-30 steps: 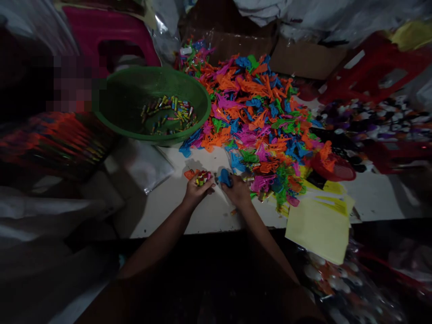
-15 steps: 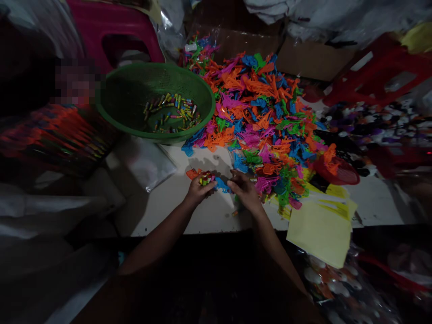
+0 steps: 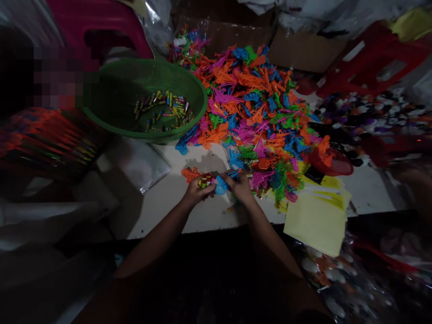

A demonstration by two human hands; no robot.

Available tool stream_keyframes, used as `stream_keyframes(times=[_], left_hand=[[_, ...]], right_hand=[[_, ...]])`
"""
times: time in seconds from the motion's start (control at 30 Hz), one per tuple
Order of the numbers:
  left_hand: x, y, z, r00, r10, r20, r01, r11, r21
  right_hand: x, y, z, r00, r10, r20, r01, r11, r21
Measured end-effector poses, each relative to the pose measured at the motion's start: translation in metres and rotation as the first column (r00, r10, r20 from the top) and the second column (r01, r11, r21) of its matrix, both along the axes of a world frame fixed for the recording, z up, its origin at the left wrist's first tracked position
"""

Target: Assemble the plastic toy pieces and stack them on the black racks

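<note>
My left hand is closed around a bunch of small red-and-yellow cylinders, their ends showing above the fingers. Between my hands is a blue plastic toy gun with a mesh-patterned grip. The fingers of my right hand are closed on it, and its grip end lies against my left thumb. Just behind my left hand, orange plastic pieces rest on the white table. A big heap of orange, pink, blue and green plastic toy guns spreads beyond my right hand.
A green basket with several small cylinders stands at back left, a clear plastic bag before it. On the right are yellow paper sheets and a small red basket. Another person's hand shows at far right.
The blue toy gun has turned, its mesh grip now facing my left thumb. My right fingers have come down onto it. The whole view has shifted slightly.
</note>
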State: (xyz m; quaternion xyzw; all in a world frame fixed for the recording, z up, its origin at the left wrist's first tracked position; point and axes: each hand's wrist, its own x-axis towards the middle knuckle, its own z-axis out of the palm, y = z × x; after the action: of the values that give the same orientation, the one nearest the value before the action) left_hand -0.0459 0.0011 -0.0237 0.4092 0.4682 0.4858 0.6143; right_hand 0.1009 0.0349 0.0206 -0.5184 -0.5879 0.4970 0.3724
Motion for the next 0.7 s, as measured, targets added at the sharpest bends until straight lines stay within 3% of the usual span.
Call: stream_keyframes(times=[0.07, 0.2, 0.33, 0.57, 0.63, 0.7], left_hand=[[0.0, -0.001, 0.003, 0.996, -0.088, -0.008, 0.088, 0.996, -0.005], [0.002, -0.002, 0.004, 0.992, -0.124, -0.008, 0.124, 0.992, -0.008], [0.002, -0.003, -0.001, 0.99, -0.129, -0.064, 0.13, 0.992, 0.001], [0.006, -0.01, -0.011, 0.962, -0.177, -0.21, 0.208, 0.968, 0.139], [0.008, -0.01, -0.01, 0.963, -0.129, -0.237, 0.165, 0.977, 0.138], [0.004, -0.008, -0.008, 0.957, 0.096, -0.273, -0.051, 0.984, 0.168]], right_hand=[[0.005, 0.002, 0.001, 0.999, 0.047, 0.008, -0.047, 0.998, -0.047], [0.01, 0.003, -0.002, 0.995, 0.084, 0.051, -0.077, 0.99, -0.12], [0.012, 0.006, -0.005, 0.987, 0.11, 0.119, -0.099, 0.991, -0.091], [0.01, 0.008, -0.01, 0.957, 0.055, 0.284, -0.061, 0.998, 0.011], [0.024, 0.012, -0.003, 0.939, 0.077, 0.336, -0.069, 0.997, -0.038], [0.046, 0.02, 0.008, 0.898, 0.017, 0.439, 0.0, 0.999, -0.04]])
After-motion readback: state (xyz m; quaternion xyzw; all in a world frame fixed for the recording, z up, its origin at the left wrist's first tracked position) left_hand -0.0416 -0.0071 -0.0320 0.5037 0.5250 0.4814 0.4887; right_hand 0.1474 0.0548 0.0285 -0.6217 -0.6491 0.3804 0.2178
